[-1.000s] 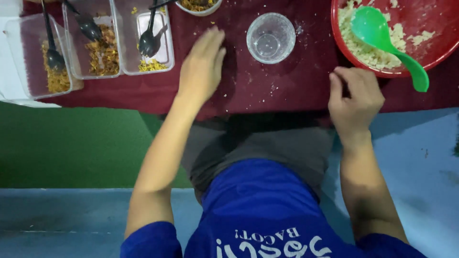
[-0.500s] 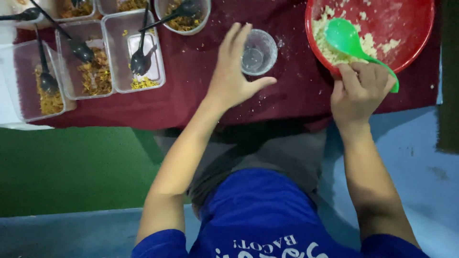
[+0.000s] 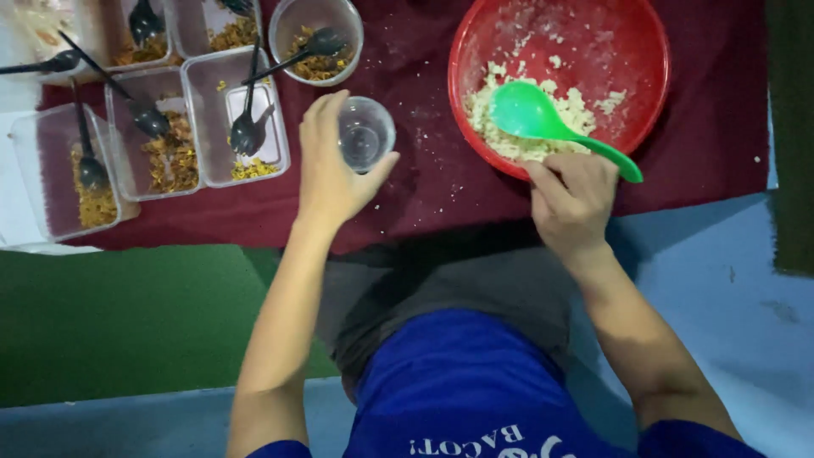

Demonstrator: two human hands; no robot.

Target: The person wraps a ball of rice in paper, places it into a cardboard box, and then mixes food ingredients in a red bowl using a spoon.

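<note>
A small clear plastic cup (image 3: pixel 365 133) stands on the dark red cloth (image 3: pixel 449 195); my left hand (image 3: pixel 331 170) wraps around its left side, fingers and thumb on it. A big red bowl (image 3: pixel 644 93) at the upper right holds pale cooked rice (image 3: pixel 517 140). A green plastic rice scoop (image 3: pixel 543 123) lies in the rice, its handle pointing toward me. My right hand (image 3: pixel 572 199) grips that handle at the bowl's near rim.
Several clear rectangular tubs (image 3: pixel 199 136) with yellow-brown fillings and black spoons (image 3: pixel 246 127) sit at the left. A round clear bowl (image 3: pixel 315 38) with a black spoon stands behind the cup. Rice crumbs dot the cloth. My lap lies below the table edge.
My left hand went from flat on the cloth to closing around the cup. My right hand moved to the scoop's handle and gripped it. The view shifted right.
</note>
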